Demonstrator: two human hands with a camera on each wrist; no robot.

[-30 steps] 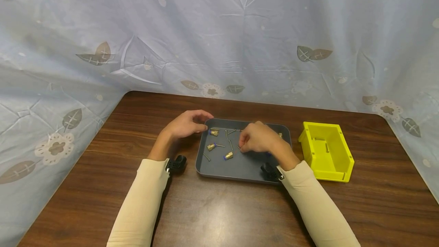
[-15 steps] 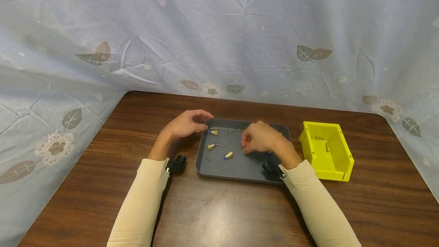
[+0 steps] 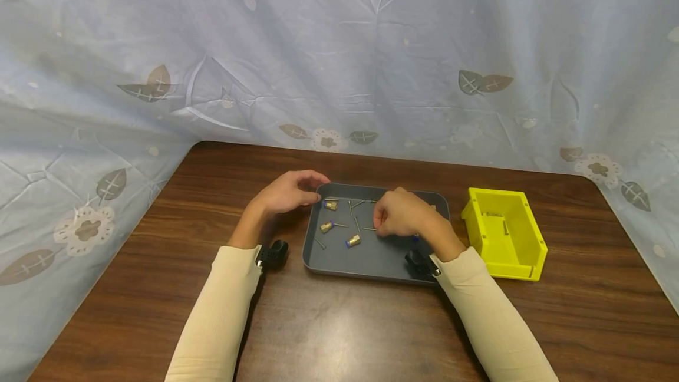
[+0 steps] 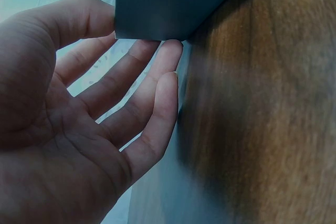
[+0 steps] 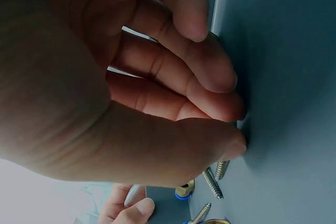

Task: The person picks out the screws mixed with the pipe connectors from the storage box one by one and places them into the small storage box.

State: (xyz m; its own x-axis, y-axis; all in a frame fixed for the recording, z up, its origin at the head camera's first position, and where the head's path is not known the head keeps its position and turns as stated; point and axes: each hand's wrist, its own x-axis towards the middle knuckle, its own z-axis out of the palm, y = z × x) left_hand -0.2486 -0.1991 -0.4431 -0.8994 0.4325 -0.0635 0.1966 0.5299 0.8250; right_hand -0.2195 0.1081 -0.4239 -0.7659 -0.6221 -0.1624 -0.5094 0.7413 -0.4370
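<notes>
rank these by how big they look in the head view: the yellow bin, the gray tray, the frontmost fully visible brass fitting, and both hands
1. gray tray
2. yellow bin
3. left hand and right hand: too alike to rank
4. brass fitting

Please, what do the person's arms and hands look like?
The left hand and right hand are bare, without gloves. The sleeves are plain, cream and long, and a small black device is worn at each sleeve's end.

A brown table (image 3: 339,332) carries a gray tray (image 3: 366,262) and yellow bin (image 3: 510,271).
</notes>
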